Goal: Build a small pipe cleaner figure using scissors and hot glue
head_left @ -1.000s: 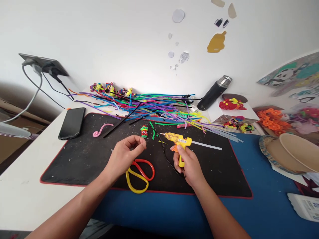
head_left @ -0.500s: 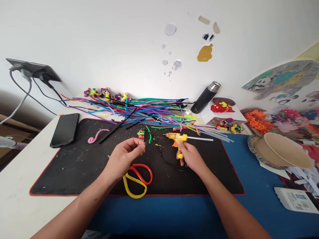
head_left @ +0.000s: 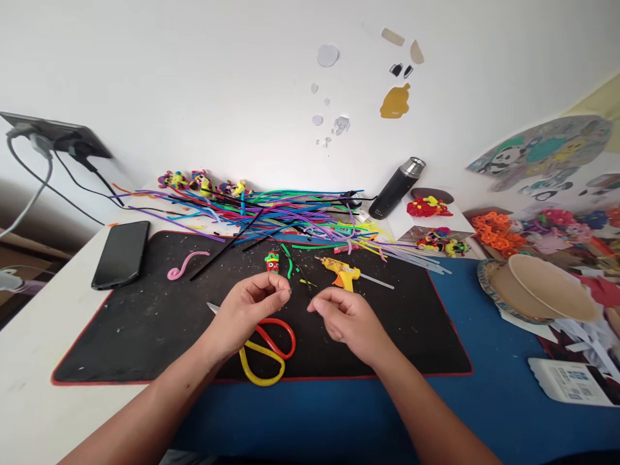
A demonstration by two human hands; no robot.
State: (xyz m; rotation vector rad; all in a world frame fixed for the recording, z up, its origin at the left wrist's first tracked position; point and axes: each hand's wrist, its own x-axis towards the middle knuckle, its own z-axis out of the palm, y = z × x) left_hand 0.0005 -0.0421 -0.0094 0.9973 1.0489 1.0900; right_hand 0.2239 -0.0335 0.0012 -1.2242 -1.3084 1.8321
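our left hand pinches a tiny piece; our right hand is curled nearby, grip unclear: fine handwork, likely needing steadiness next.

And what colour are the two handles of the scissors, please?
A red handle and a yellow handle, best seen in the head view.

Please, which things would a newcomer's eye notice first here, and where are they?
Probably first the colourful pipe cleaners, spread along the back of the desk. Then the yellow glue gun, lying on the black mat just beyond the right hand, and the red-and-yellow scissors handles beside the left hand.
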